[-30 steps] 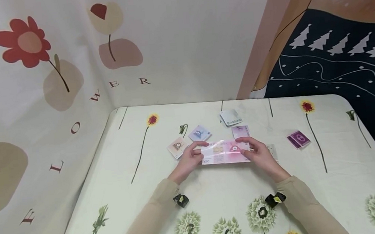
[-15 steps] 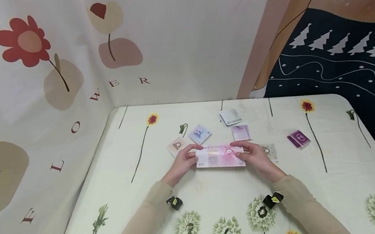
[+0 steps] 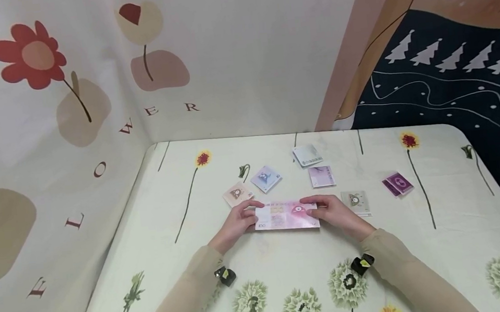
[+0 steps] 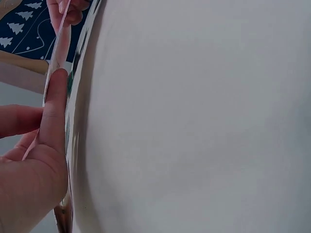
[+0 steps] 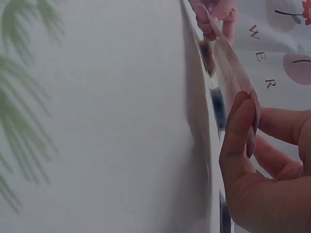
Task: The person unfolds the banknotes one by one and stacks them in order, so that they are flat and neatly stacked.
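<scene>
A pink banknote (image 3: 286,216) marked 100 is held out flat between both hands in the head view. My left hand (image 3: 235,223) pinches its left end between thumb and fingers. At the other end my right hand (image 3: 333,210) pinches it the same way. Seen edge-on in the right wrist view, the banknote (image 5: 232,68) bows slightly and stands above the tabletop. The left wrist view shows the left thumb (image 4: 57,104) along the banknote's near face. A grey-green folded note (image 3: 356,202) lies just right of the right hand.
Beyond the hands lie an orange-brown note (image 3: 237,192), a blue note (image 3: 266,178), a purple note (image 3: 322,176) and a pale green folded note (image 3: 307,155). Farther right is a dark purple folded piece (image 3: 398,184). The flower-print tablecloth (image 3: 465,235) meets a printed curtain (image 3: 235,97) behind.
Both hands have moved left and toward the person with the pink banknote, still holding its two ends. More of the grey-green note now shows. The other notes lie where they were.
</scene>
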The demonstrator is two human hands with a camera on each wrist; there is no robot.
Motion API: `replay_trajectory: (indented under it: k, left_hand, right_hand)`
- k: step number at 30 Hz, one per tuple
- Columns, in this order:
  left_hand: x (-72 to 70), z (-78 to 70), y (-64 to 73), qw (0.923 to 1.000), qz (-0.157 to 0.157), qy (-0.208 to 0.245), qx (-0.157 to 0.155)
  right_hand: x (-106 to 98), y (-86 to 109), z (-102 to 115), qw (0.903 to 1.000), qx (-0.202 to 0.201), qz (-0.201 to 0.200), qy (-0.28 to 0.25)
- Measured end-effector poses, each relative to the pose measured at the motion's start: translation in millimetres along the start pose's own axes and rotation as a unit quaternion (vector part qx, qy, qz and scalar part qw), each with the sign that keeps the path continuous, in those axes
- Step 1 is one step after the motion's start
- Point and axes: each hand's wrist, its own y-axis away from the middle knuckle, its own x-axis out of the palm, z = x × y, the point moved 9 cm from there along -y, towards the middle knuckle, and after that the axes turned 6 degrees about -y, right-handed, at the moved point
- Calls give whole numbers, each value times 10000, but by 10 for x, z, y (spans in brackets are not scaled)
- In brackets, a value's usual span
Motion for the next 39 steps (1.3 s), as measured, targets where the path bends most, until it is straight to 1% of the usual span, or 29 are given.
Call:
replay_trajectory:
  k: [3,7,8,9,14,15,16,20,23,26,28,32,35,39]
  left_hand:
    - [-8,23,-16,10000,-50,-4,-85]
    - [-22,39,-27,9996,-157,0,-236]
    - [-21,10,-9,9994,-166,-15,-292]
    - [-26,23,-11,9992,-193,1,-352]
    - [-42,81,-32,9977,-283,2,-621]
    - [-52,121,-56,9974,-314,-13,-647]
    - [-57,123,-61,9971,-318,-37,-685]
    - [-74,105,-74,9961,-299,-216,-805]
    - [-85,80,-78,9949,-279,-395,-886]
    - [-88,40,-86,9939,-243,-690,-828]
    - [-86,9,-88,9922,-224,-963,-759]
    - [-88,-45,-87,9876,-225,-1409,-651]
    - [-99,-54,-79,9866,-202,-1492,-625]
    - [-101,-72,-69,9869,-56,-1505,-581]
  right_hand:
    - [-12,-33,-19,9999,42,-40,117]
    - [-36,-70,-57,9998,123,-97,95]
    - [-30,-54,-11,9998,124,-76,116]
    - [-23,-35,30,9998,131,-51,135]
    - [-12,-44,1,9996,239,73,129]
    - [-17,-67,-61,9995,278,88,83]
    - [-23,-92,-119,9994,329,96,34]
    - [-17,-95,-158,9986,500,147,-83]
    - [-14,-96,-166,9979,618,169,-62]
    - [-24,-94,-165,9972,729,127,86]
    - [-36,-92,-157,9967,758,72,263]
    - [-52,-86,-131,9962,681,57,538]
    - [-47,-88,-130,9963,643,148,544]
    - [-53,-90,-182,9953,877,223,347]
